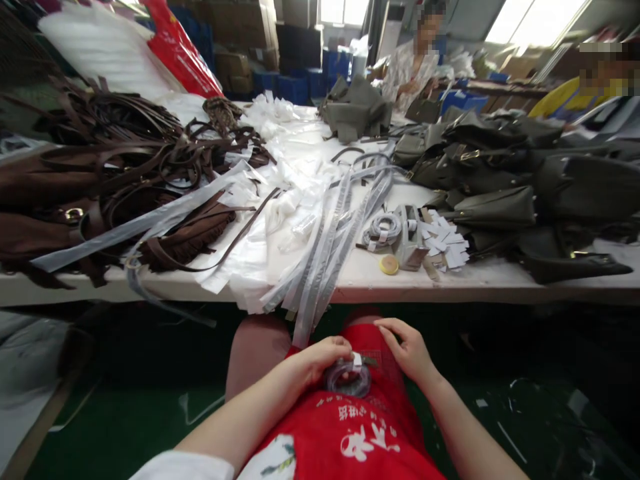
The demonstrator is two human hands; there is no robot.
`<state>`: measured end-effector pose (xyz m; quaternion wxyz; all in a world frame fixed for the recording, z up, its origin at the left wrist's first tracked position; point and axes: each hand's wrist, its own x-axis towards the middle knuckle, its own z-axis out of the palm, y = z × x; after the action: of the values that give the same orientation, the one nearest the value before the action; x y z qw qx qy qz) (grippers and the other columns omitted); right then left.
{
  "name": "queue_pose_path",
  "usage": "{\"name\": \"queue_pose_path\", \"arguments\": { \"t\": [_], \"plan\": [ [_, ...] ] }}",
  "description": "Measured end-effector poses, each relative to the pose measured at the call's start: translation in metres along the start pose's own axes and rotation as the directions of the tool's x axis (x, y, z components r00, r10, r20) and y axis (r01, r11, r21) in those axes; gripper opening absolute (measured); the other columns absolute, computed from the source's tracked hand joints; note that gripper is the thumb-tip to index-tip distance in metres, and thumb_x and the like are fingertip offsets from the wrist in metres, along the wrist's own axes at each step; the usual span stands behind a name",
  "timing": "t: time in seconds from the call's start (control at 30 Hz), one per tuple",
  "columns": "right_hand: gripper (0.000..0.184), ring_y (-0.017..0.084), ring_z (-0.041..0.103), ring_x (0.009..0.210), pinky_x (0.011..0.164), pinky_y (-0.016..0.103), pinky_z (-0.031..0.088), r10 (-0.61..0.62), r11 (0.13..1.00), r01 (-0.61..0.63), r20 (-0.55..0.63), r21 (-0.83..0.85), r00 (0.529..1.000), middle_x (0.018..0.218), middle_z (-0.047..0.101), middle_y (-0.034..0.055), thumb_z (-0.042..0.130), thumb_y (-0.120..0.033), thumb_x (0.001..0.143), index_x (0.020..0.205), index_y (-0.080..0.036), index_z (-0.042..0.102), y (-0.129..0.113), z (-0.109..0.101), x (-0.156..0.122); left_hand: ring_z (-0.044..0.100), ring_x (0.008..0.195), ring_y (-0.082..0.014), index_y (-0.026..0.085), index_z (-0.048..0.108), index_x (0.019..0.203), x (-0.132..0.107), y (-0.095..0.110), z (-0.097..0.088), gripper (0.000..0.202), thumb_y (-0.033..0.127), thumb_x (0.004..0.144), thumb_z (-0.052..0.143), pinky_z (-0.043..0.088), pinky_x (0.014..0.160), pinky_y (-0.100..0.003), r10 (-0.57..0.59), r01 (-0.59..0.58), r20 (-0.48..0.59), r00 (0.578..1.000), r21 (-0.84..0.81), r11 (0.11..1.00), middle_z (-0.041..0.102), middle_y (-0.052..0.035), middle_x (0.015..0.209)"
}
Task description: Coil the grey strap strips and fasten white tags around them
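Note:
Over my lap, my left hand [327, 357] is closed on a coiled strap [357, 385] in clear wrapping, with a small white label [357, 362] at its top. To the right, my right hand [406, 347] hovers over the red apron [373, 340], apart from the coil, thumb and fingertips close together. Whether anything small sits in that pinch is too fine to make out. Long plastic-wrapped straps [325, 247] hang over the table edge towards my lap. Another wrapped coil [383, 230] lies on the table beside a tape dispenser [410, 237].
Brown bags and straps [150, 167] are heaped on the left of the table [400, 292]. Dark green bags [500, 173] cover the right. White labels [445, 243] and a yellow round tape measure [389, 265] lie nearer. Two other people [407, 73] are across the table.

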<state>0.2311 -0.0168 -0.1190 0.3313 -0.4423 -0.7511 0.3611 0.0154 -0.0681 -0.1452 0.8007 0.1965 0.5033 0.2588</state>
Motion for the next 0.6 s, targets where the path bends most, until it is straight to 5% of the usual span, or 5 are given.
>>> {"name": "queue_pose_path", "arguments": {
  "t": [0.13,0.2,0.27,0.47,0.6],
  "plan": [
    [0.032,0.029,0.065,0.094,0.09,0.043,0.049,0.023,0.99,-0.088,-0.48,-0.113,0.877,0.1,0.072,0.0116,0.056,-0.046,0.088,0.098,-0.02,0.072,0.023,-0.068,0.074,0.053,0.043,-0.012,0.018,0.049,0.081,0.002,0.0,0.0,0.034,0.025,0.056,0.072,0.044,0.04,-0.02,0.066,-0.066,0.031,0.997,0.011,0.998,0.058,0.0022,0.056],
    [0.04,0.029,0.063,0.092,0.09,0.044,0.048,0.055,0.986,-0.135,-0.567,-0.101,0.822,0.101,0.071,0.0132,0.058,-0.051,0.083,0.099,-0.018,0.072,0.036,-0.095,0.112,0.053,0.045,-0.0117,0.018,0.05,0.081,0.003,-0.002,0.0,0.035,0.024,0.053,0.072,0.044,0.04,-0.02,0.111,-0.11,0.05,0.993,-0.018,0.994,0.058,0.0022,0.058],
    [0.043,0.029,0.064,0.088,0.086,0.043,0.049,0.085,0.988,-0.14,-0.548,-0.06,0.832,0.096,0.072,0.013,0.061,-0.055,0.078,0.092,-0.017,0.074,0.049,-0.11,0.144,0.053,0.045,-0.0114,0.018,0.052,0.081,0.004,-0.004,0.0,0.036,0.024,0.052,0.073,0.044,0.04,-0.02,0.151,-0.147,0.079,0.985,-0.054,0.988,0.058,0.0019,0.06],
    [0.049,0.026,0.067,0.07,0.065,0.036,0.052,0.171,0.983,-0.114,-0.476,0.145,0.863,0.071,0.073,0.01,0.059,-0.063,0.074,0.072,-0.016,0.074,0.065,-0.101,0.186,0.049,0.043,-0.0102,0.019,0.054,0.078,0.006,-0.009,-0.002,0.032,0.019,0.052,0.073,0.04,0.038,-0.02,0.22,-0.217,0.094,0.971,-0.048,0.975,0.054,0.0043,0.059],
    [0.042,0.031,0.064,0.097,0.083,0.04,0.051,0.148,0.986,-0.073,-0.572,0.153,0.807,0.093,0.074,0.0117,0.068,-0.06,0.069,0.076,-0.019,0.074,0.063,-0.091,0.162,0.05,0.044,-0.0102,0.019,0.055,0.079,0.009,-0.011,-0.009,0.03,0.019,0.054,0.073,0.035,0.038,-0.018,0.225,-0.223,0.077,0.971,-0.032,0.974,0.054,0.0043,0.061]
  ]
}}
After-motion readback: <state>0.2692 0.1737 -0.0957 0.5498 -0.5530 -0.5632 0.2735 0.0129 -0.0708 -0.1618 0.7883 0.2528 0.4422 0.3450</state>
